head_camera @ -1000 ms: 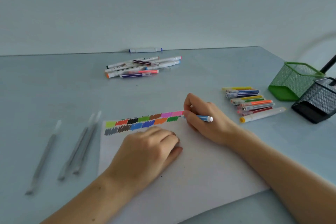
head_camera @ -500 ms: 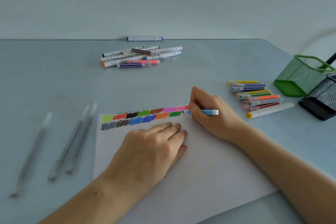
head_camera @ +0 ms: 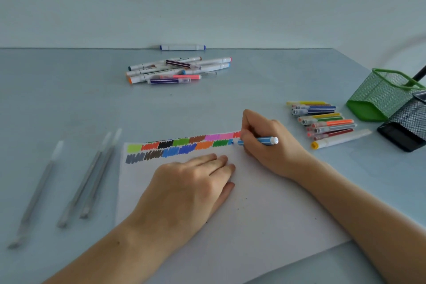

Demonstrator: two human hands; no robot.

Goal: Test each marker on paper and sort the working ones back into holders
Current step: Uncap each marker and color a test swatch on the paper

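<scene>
Gripping the blue marker tip-down on the paper, your right hand has its fingers clamped; your left hand lies flat, fingers straight. The green holder and the black holder lie tipped; contents unclear.

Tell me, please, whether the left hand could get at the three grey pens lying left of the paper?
Probably yes: the left hand lies flat on the paper, holding nothing, and bare table separates it from the grey pens.

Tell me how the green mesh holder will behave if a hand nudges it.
The green mesh holder already lies tipped on the table, so it would probably slide or rock. Its open wire mesh suggests it is light. It seems to touch the black mesh holder, which may shift too.
</scene>
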